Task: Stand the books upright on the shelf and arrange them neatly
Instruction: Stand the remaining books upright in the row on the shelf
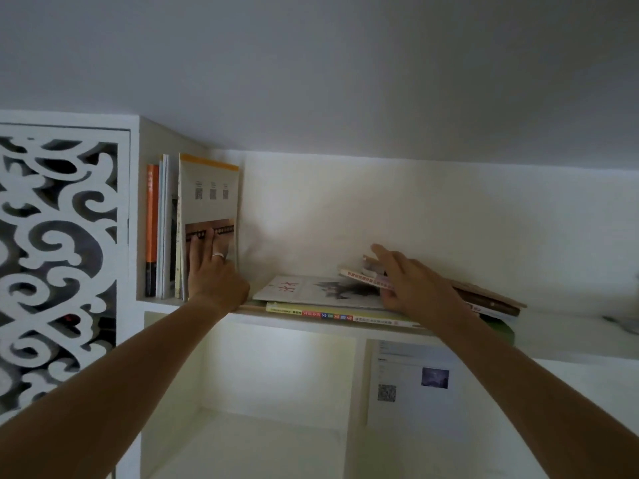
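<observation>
Several books stand upright at the left end of the white shelf (pixel 570 331): an orange-spined book (pixel 152 223), thin white ones, and an outermost yellow-topped book (pixel 209 195). My left hand (pixel 212 271) lies flat against that outermost book's cover, fingers spread, a ring on one finger. To the right, a pile of books lies flat: a white book with red characters (pixel 304 288), a yellow-spined book (pixel 332 314) under it, a brown book (pixel 491 295). My right hand (pixel 411 283) rests on a thin red-edged book (pixel 359 275) on top of the pile, fingers extended.
A white carved lattice panel (pixel 58 254) closes the left side. Below the shelf are open white cubbies; a sheet with a QR code (pixel 411 385) leans in the right one. The wall and ceiling sit close behind and above the shelf.
</observation>
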